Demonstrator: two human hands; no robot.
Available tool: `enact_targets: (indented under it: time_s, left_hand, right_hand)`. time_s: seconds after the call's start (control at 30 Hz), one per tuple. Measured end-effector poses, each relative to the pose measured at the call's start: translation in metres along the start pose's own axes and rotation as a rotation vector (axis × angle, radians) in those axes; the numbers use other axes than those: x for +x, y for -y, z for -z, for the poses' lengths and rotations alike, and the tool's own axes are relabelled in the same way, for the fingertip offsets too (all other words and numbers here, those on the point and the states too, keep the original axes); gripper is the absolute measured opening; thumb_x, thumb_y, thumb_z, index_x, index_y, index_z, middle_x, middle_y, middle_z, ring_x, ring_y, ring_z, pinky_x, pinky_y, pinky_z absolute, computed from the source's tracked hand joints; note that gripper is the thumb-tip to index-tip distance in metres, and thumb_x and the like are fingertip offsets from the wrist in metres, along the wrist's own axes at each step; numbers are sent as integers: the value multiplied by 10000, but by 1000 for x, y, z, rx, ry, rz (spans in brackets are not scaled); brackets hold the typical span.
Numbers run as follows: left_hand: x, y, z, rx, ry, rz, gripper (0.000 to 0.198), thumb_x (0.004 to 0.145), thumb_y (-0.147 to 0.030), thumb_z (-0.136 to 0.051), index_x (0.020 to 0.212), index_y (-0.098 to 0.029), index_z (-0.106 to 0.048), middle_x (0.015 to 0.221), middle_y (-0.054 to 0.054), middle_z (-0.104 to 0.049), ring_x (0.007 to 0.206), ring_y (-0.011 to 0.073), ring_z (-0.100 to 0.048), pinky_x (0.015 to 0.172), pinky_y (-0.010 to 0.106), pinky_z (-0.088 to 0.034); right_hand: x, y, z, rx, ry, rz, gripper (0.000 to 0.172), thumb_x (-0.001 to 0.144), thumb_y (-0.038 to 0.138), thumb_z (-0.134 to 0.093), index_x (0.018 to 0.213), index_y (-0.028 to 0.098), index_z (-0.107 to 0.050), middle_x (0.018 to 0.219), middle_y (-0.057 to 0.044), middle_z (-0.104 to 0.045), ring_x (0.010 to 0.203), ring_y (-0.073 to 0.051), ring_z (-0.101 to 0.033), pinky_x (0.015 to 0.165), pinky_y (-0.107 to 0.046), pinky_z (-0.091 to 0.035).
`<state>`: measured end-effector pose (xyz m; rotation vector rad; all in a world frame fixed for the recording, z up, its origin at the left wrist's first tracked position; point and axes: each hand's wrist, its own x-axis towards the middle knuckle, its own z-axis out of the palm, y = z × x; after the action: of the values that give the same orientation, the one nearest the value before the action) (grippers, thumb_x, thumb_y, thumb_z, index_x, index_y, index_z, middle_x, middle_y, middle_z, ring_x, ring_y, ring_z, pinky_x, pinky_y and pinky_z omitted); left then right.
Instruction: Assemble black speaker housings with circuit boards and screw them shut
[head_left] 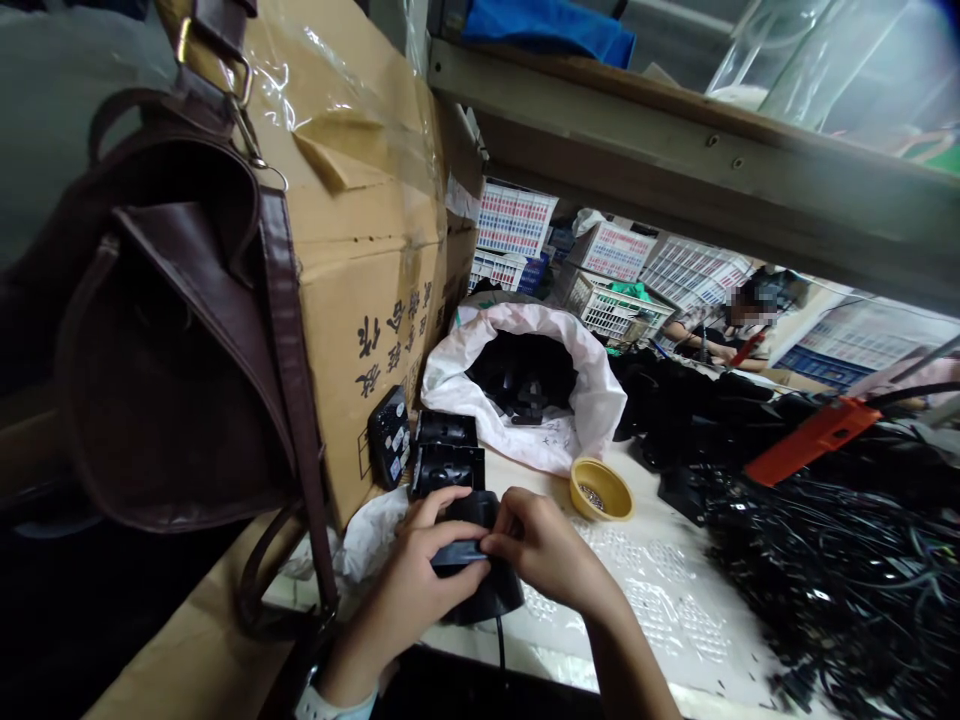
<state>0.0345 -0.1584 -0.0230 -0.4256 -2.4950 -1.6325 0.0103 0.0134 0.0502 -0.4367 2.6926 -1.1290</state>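
A black curved plastic housing is at the front of the table, with a thin black cable hanging from its lower side. My left hand is closed around it from the left, fingers across the top and thumb below. Between the fingers a dark flat strip crosses the housing. My right hand pinches at the strip's right end; its fingertips partly hide what they grip. Just behind, similar black plastic parts stand together. To the right, a yellow bowl holds small metal pieces, apparently screws.
A white sack of black parts stands behind. Tangled black cables and an orange tool lie right. Clear bumpy sheets cover the table. A carton and brown bag crowd the left; a shelf beam hangs overhead. Another person sits beyond.
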Motion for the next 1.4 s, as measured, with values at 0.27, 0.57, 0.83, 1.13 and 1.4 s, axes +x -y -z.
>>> enact_targets:
  time_s: [0.27,0.57,0.83,1.13,1.4]
  left_hand:
    - [0,1,-2,-23,-15,-13,202,798,-268,-619,968,-308,-721,1418,32,-449,1339,277,-422,1178,527,-289]
    - [0,1,-1,-6,-8,-17,208,800,-257,-625,978,-305,-722,1418,38,-449,1339,276,-420,1175,524,-293]
    - [-1,-2,0,8,2,-10,243,795,-234,-625,979,-362,-720,1408,-8,-459,1339,257,-420,1176,511,-295]
    - [0,-3,1,-6,1,-21,225,796,-235,-624,967,-345,-720,1401,5,-473,1326,259,-445,1165,505,-329]
    - [0,-3,1,6,-2,-24,229,796,-229,-636,976,-339,-725,1402,11,-484,1325,265,-457,1170,503,-338]
  right_hand:
    - [2,-5,1,101,82,-11,198,736,93,-708,681,154,-528,642,45,-529,614,-95,-454,554,-215,-313]
    - [4,-4,1,90,90,7,238,738,97,-719,659,158,-503,637,51,-517,609,-87,-443,551,-208,-305]
    - [4,4,7,-22,69,19,243,739,69,-702,651,161,-495,652,41,-513,619,-92,-454,568,-213,-308]
    - [2,4,4,-12,91,2,226,727,66,-704,658,158,-509,652,42,-529,611,-90,-462,548,-209,-309]
    - [4,2,5,5,95,7,225,734,79,-691,654,162,-497,634,49,-508,603,-89,-443,546,-214,-300]
